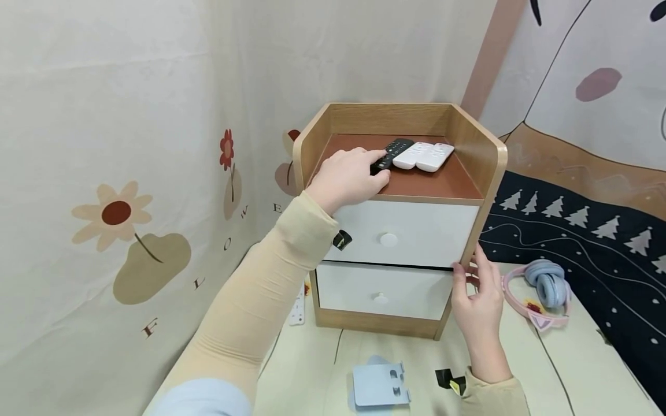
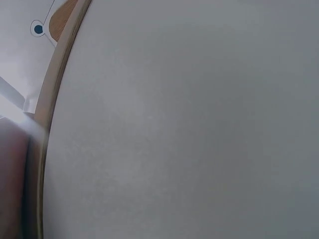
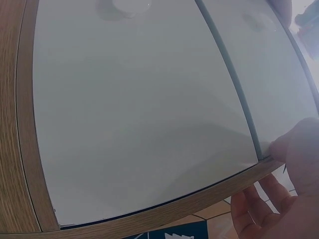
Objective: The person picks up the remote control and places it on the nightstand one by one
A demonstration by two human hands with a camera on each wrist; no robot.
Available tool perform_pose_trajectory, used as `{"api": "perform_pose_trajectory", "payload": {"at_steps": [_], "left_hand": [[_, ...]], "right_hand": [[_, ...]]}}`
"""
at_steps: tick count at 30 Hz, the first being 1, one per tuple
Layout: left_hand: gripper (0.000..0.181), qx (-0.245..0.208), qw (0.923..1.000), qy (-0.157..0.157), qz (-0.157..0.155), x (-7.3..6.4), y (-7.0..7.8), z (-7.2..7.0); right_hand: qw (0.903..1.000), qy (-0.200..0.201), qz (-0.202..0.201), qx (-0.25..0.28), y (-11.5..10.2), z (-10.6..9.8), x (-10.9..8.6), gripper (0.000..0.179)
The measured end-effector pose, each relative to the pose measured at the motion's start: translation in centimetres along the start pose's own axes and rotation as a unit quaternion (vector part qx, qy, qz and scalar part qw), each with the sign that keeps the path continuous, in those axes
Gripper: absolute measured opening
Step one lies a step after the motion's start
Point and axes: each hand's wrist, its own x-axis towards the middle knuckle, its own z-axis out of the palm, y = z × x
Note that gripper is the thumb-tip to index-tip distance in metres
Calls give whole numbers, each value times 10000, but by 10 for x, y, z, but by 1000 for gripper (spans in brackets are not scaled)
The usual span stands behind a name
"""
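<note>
A small wooden cabinet (image 1: 385,325) with two white drawers stands on the table, its open top lined in brown. On that top lie a black remote control (image 1: 398,147) and two white remote controls (image 1: 424,156), side by side. My left hand (image 1: 351,176) reaches over the upper drawer (image 1: 426,231) and pinches the near end of the black remote between thumb and fingers. Lower down, my right hand (image 1: 481,303) grips the cabinet's right front edge. In the right wrist view its thumb (image 3: 281,148) lies on the front and the fingers wrap round the side.
A light blue metal stand (image 1: 380,384) lies on the table before the cabinet. Pink and blue headphones (image 1: 548,289) rest to the right. Another white remote (image 1: 298,309) is by the cabinet's left side. Printed curtains hang behind and at the left.
</note>
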Motion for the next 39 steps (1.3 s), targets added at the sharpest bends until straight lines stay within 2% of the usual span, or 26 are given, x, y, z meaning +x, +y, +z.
{"api": "perform_pose_trajectory", "payload": {"at_steps": [7, 24, 27, 30, 32, 34, 37, 39], "left_hand": [[58, -29, 9999, 145, 22, -3, 1, 0], [56, -132, 9996, 247, 32, -3, 4, 2], [55, -137, 9990, 419, -11, -5, 6, 4], [53, -123, 9966, 818, -60, -11, 6, 7], [52, -124, 9921, 1248, 13, -17, 5, 12], [50, -177, 9842, 1755, 153, -24, 2, 17], [46, -343, 9630, 2615, 562, -35, -6, 27], [42, -529, 9402, 3216, 990, -40, -12, 34]], "right_hand": [[10000, -3, 31, -33, -1, -1, 0, 61], [10000, 37, 30, -78, -1, -4, 0, 60], [10000, 79, 21, -57, 0, -5, 1, 59], [9999, 127, 20, -18, 1, -5, 1, 59], [9999, 126, 23, -1, 2, -5, 0, 59], [9999, 104, 18, 23, 2, -4, 0, 60], [10000, 59, -6, 4, 3, -3, 0, 61], [10000, 56, -32, -8, 3, -4, 1, 61]]}}
